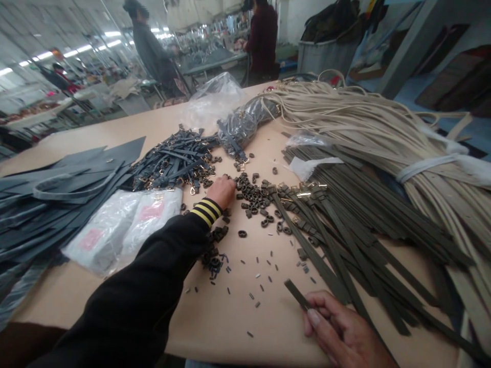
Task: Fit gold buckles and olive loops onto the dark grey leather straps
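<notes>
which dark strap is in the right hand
The loose olive-grey strap pinched in the right hand, lying apart from the spread of straps with brass fittings.

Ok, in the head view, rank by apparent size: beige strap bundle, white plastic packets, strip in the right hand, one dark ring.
Largest to smallest:
1. Beige strap bundle
2. White plastic packets
3. Olive strip in the right hand
4. Dark ring

Nearness to the camera makes the strip's rank less sure.

Strip: dark olive leather strip (295, 294), narrow and flat, pinched in the right hand (342, 329), its free end angled away.
Loops: small dark ring-shaped leather loops (251, 197), lying in a loose heap, touching the left hand (221, 192).
</notes>
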Motion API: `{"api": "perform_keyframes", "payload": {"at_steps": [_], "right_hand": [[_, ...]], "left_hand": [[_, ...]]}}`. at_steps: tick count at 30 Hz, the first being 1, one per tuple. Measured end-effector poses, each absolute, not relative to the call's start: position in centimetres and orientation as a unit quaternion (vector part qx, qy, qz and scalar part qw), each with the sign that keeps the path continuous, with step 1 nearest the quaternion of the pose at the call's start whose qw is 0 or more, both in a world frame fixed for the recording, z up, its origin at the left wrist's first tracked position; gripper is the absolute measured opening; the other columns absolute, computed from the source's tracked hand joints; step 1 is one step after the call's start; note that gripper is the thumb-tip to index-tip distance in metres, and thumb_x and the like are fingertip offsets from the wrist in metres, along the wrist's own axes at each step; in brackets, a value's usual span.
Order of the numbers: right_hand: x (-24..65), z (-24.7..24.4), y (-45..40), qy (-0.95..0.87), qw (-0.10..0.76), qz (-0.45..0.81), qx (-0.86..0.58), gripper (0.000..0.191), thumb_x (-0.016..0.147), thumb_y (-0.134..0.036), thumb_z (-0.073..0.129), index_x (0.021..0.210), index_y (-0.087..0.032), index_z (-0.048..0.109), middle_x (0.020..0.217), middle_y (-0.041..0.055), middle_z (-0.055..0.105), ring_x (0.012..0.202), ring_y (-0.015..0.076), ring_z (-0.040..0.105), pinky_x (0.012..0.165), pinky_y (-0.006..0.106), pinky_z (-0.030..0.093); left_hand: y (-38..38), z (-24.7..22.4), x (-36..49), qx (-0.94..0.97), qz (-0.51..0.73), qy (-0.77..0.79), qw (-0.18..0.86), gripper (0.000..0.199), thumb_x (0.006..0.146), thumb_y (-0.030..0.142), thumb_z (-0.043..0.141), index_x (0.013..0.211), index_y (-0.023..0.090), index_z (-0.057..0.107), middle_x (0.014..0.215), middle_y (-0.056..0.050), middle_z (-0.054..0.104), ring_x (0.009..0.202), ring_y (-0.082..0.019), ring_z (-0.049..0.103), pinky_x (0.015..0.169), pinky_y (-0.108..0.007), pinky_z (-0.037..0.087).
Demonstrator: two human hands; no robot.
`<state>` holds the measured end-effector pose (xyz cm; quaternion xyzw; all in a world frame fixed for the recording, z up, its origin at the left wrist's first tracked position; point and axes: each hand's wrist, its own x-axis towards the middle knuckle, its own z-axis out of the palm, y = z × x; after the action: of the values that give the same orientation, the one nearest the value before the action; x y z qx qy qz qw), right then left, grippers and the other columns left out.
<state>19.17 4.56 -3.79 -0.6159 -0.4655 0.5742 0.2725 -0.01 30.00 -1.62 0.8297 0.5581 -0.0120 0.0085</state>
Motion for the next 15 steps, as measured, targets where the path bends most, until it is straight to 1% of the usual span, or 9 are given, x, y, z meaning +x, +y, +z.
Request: {"api": "perform_keyframes", "payload": {"at_steps": [2,5,9,12,15], "right_hand": [[19.3,-3.6,4.7,-0.475,0.264,0.579,-0.608,0.039,0.076,-0.056,0.037,0.079,-0.019,0.049,0.062,0.0008,0.052,0.042,0.0082,0.035,0.039,0.021,0.027],[19.5,-3.5,4.8,-0.493,0.264,0.592,-0.580,0.037,0.078,-0.053,0.036,0.079,-0.019,0.049,0.063,0.0006,0.053,0.043,0.0087,0.039,0.040,0.021,0.029],[19.7,-3.7,4.9,-0.504,0.276,0.590,-0.568,0.035,0.079,-0.051,0.035,0.079,-0.018,0.049,0.062,-0.0001,0.053,0.045,0.0090,0.041,0.040,0.020,0.029],[19.7,-3.6,4.8,-0.510,0.278,0.586,-0.565,0.034,0.080,-0.050,0.036,0.078,-0.018,0.049,0.062,0.0000,0.053,0.046,0.0089,0.040,0.041,0.020,0.029],[19.5,-3.5,4.7,-0.498,0.279,0.583,-0.579,0.035,0.079,-0.051,0.036,0.078,-0.018,0.049,0.063,0.0000,0.053,0.045,0.0086,0.038,0.042,0.021,0.029]], "left_hand": [[30.1,-1.6,0.0,0.828,-0.012,0.559,0.029,0.022,0.073,0.002,0.038,0.083,0.004,0.058,0.091,-0.021,0.056,0.089,-0.027,0.053,0.077,-0.036,0.040],[29.9,-1.3,-0.1,0.822,0.004,0.565,0.069,0.019,0.070,0.001,0.041,0.081,0.005,0.056,0.088,-0.019,0.056,0.089,-0.027,0.053,0.079,-0.038,0.038],[28.8,-0.9,-0.7,0.809,0.057,0.564,0.155,0.011,0.068,0.006,0.047,0.074,0.011,0.055,0.079,-0.010,0.057,0.084,-0.023,0.054,0.079,-0.037,0.038],[28.2,-0.1,-1.6,0.774,0.104,0.572,0.251,0.003,0.065,0.012,0.053,0.063,0.014,0.053,0.064,-0.004,0.055,0.071,-0.018,0.055,0.071,-0.032,0.042],[27.9,0.8,-2.7,0.710,0.154,0.579,0.371,0.012,0.067,0.022,0.054,0.060,0.014,0.051,0.057,-0.002,0.054,0.057,-0.013,0.054,0.060,-0.028,0.045]]}}
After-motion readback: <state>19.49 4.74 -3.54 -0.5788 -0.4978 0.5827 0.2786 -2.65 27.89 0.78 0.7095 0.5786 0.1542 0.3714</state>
